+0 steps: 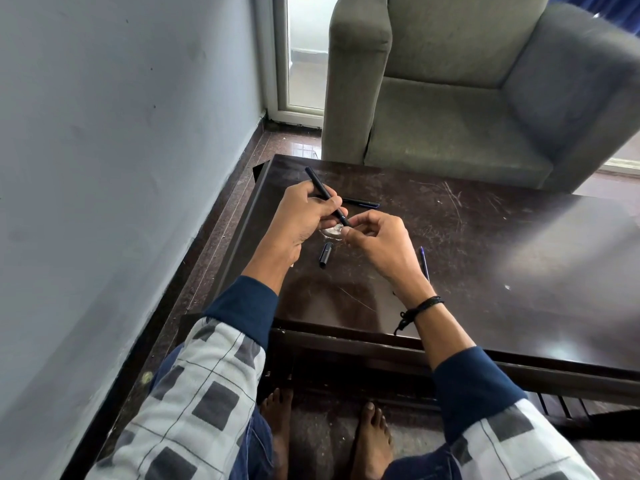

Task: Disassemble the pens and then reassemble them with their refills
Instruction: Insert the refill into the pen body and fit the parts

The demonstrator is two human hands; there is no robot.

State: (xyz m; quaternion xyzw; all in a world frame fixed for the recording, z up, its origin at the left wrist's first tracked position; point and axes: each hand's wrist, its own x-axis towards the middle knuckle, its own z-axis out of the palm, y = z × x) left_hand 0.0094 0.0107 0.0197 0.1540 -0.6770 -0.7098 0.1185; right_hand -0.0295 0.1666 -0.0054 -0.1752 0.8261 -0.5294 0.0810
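Left hand: the left hand (304,216), just left of frame centre, has its fingers curled round the middle of the black pen (320,187) and is clamped firmly on it.
Right hand: the right hand (379,242) sits just below and to the right, its fingertips (348,232) pinching the pen's lower end. Whether they hold the nose piece or only the tip is too small to tell.
Pen axis: it runs on a diagonal, back end up towards the upper left of the frame and working end down towards the lower right, straight into the right hand's pinch.
Hands together: they nearly touch at that lower end, both raised above the bench (485,254).
Key relation: the joint lies right between the two hands, so this looks like a twist or pull along the diagonal, the left bracing and the right working.
Cap: a dark cap (325,255) lies on the bench directly below the hands, in the gap between the wrists.
Refill: a thin blue refill (424,263) lies right of the right hand, nearly upright in the frame and clearly nearer that hand.
Second pen: another dark pen (362,203) lies flat just behind the hands, pointing right.
Under the hands: something pale and shiny shows beneath the pinch, but what it is cannot be told.
Watch for: a small part slipping out of the pinch and rolling off.
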